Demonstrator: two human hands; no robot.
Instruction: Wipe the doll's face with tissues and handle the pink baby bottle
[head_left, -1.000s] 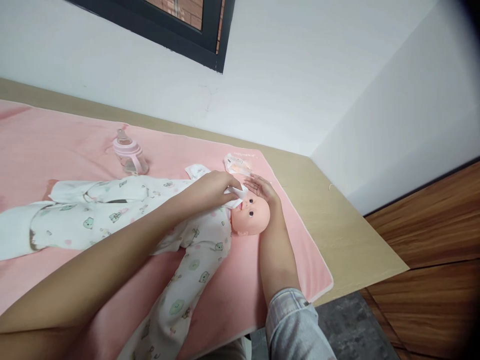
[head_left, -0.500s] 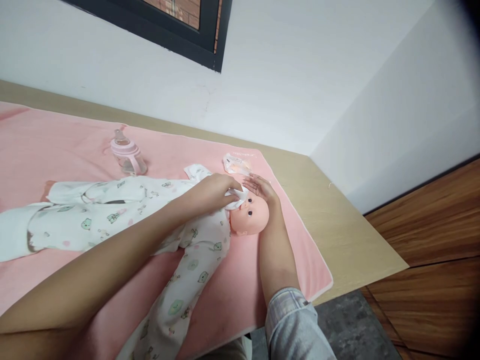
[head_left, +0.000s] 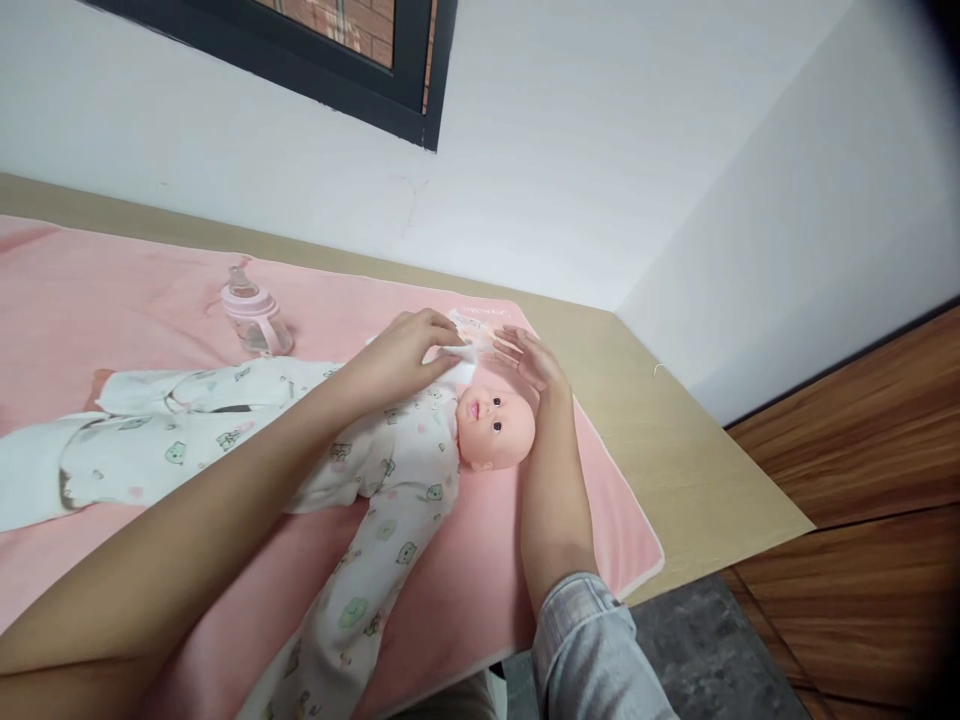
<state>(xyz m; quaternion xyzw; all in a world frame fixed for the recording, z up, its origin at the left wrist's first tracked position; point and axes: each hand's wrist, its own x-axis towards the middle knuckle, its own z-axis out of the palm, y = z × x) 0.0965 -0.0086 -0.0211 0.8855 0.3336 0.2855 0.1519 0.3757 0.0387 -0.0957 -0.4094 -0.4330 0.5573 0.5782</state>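
Note:
A bald baby doll (head_left: pixel 506 432) in a white printed outfit (head_left: pixel 407 478) lies on its back, its head toward the right. Between the thumb and fingers of my left hand (head_left: pixel 409 352) is a white wipe (head_left: pixel 460 370), held just above the doll's shoulder and clear of its mouth. My right hand (head_left: pixel 531 358) is beyond the doll's head with fingers spread and nothing gripped; its forearm passes close beside the crown. A small clear-and-white plastic packet (head_left: pixel 474 328) lies behind the two hands, partly covered by the fingers.
A pink-topped baby bottle (head_left: pixel 256 315) with a handle stands tilted in view at the back left. Beneath everything is a pink blanket (head_left: pixel 592 500) on a wooden table (head_left: pixel 697 500). White walls with a dark window frame (head_left: pixel 420 100) rise behind; wooden panels (head_left: pixel 870 460) are at the right.
My left hand has lifted the wipe off the doll's mouth and moved back toward the wall, uncovering the face. My right hand has shifted slightly away from the head, its fingers spreading.

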